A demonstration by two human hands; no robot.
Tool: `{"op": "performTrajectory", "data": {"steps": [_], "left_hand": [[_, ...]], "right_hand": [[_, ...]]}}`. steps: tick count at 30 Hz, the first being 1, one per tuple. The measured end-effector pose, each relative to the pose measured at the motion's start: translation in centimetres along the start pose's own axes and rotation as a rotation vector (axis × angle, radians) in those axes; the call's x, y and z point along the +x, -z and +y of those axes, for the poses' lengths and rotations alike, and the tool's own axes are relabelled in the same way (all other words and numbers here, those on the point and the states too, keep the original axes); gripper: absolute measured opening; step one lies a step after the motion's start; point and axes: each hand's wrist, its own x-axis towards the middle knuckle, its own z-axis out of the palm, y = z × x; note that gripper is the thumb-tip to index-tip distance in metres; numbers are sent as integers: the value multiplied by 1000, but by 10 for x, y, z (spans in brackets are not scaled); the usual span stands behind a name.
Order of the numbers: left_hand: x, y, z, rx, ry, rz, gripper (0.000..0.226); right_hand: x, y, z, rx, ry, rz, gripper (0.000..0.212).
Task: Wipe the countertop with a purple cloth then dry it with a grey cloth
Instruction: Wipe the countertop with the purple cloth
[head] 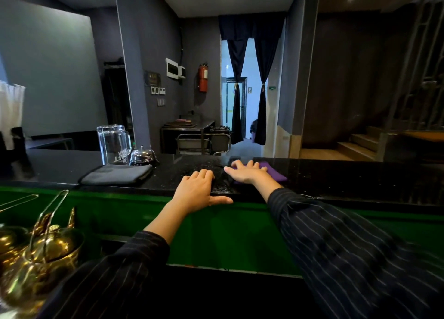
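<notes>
A black speckled countertop (pixel 336 174) runs across the view above a green front panel. My right hand (pixel 247 173) lies flat with spread fingers on a purple cloth (pixel 276 174) in the middle of the counter. My left hand (pixel 199 190) rests at the counter's near edge just left of it, fingers over the top and thumb along the edge, holding nothing. A folded grey cloth (pixel 115 174) lies on the counter further left, apart from both hands.
An upturned glass mug (pixel 113 144) and a metal call bell (pixel 143 156) stand behind the grey cloth. Brass teapots (pixel 40 253) sit at the lower left below the counter. Beyond the counter are a steel cart (pixel 204 143) and stairs at the right.
</notes>
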Motion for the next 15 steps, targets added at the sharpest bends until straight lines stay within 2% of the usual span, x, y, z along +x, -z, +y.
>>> {"op": "performTrajectory", "data": {"steps": [4, 8, 12, 15], "left_hand": [[-3, 4, 1, 6, -2, -14, 90], [-11, 10, 9, -9, 14, -33, 85], [-24, 4, 9, -18, 5, -2, 85], [-31, -5, 3, -4, -27, 27, 72]], "right_hand": [[-9, -5, -18, -9, 119, -39, 60], [-36, -4, 9, -28, 172, -69, 57], [-59, 13, 72, -69, 61, -64, 64], [-74, 25, 114, -60, -69, -52, 71]]}}
